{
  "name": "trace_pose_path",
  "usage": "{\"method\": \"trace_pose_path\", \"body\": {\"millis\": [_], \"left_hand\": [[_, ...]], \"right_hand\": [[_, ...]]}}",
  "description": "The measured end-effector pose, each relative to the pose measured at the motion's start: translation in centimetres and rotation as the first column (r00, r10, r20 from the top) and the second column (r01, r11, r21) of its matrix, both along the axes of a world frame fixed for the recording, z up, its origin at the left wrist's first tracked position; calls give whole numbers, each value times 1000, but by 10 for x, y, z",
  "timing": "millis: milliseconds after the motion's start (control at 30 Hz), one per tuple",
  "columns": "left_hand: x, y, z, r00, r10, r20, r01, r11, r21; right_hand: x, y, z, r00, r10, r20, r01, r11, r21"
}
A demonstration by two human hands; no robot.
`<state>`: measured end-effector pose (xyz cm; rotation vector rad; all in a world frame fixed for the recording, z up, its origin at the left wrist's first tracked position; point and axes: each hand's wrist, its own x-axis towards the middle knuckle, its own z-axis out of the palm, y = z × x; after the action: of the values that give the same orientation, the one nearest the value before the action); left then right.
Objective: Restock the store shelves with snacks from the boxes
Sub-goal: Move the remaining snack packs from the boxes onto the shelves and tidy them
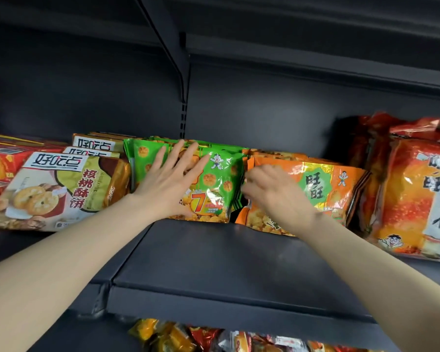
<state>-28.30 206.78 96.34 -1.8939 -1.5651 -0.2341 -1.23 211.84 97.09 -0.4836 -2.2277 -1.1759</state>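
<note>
A stack of green snack bags point(219, 184) leans at the back of the dark shelf point(214, 260). My left hand point(168, 179) lies flat on the front green bag with straight, spread fingers. Beside it on the right stands a stack of orange snack bags point(325, 189). My right hand point(272, 191) is blurred, with fingers curled at the left edge of the front orange bag, in the gap between the two stacks. What those fingers hold is hidden.
Walnut biscuit packs point(61, 196) lie to the left, red packs point(0, 168) beyond them. Large orange-red rice cracker bags point(414, 196) stand at the right. A shelf bracket point(183, 97) rises behind. More snack bags point(214, 339) show on the shelf below.
</note>
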Motion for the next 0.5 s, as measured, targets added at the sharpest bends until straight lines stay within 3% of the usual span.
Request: {"method": "trace_pose_path", "body": {"millis": [100,500], "left_hand": [[2,-2,-2,1000,5,21,-4,999,-54],[-5,12,-1,991,9,132,11,989,-147]], "right_hand": [[-6,5,-24,983,-49,179,54,998,-22],[-21,21,-48,959,-94,267,127,986,-111]]}}
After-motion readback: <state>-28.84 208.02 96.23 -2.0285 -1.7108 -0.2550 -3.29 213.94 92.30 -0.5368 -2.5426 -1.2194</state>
